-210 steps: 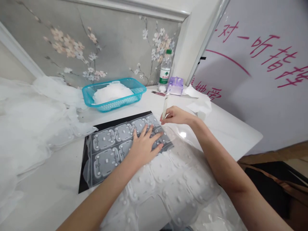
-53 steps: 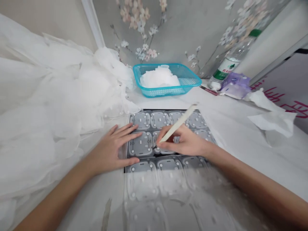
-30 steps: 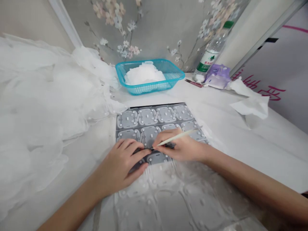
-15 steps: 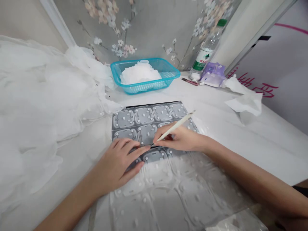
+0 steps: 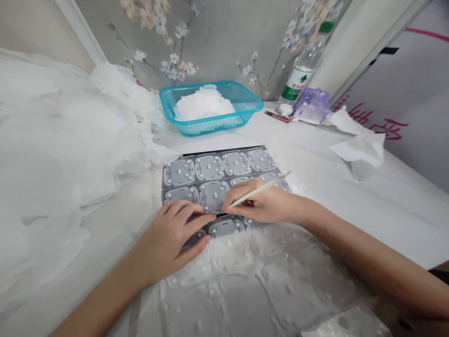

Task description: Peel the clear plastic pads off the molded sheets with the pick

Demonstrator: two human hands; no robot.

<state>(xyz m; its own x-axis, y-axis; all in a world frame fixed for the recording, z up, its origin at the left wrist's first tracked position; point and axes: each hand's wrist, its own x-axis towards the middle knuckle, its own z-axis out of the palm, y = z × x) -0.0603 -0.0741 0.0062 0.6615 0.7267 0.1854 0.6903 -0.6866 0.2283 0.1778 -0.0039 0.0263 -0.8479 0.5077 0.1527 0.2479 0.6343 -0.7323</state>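
Observation:
A translucent moulded sheet [image 5: 224,276] with rows of square pads and small white studs lies across a dark mat [image 5: 210,173] on the white table. My left hand [image 5: 171,238] rests on the sheet, fingers stretched out flat and pressing it down. My right hand [image 5: 263,203] is pinched round a thin cream stick tool [image 5: 261,188]. The tool's tip touches the sheet right beside my left fingertips.
A teal basket [image 5: 210,124] holding white pieces stands behind the mat. A heap of white sheets [image 5: 59,154] fills the left side. A water bottle [image 5: 298,77], purple tissue pack [image 5: 310,105], red pen [image 5: 277,116] and crumpled tissue [image 5: 358,145] are at the back right.
Over the last second my hands have stayed nearly in place. The stick tool tilted a little lower, and the view shifted slightly.

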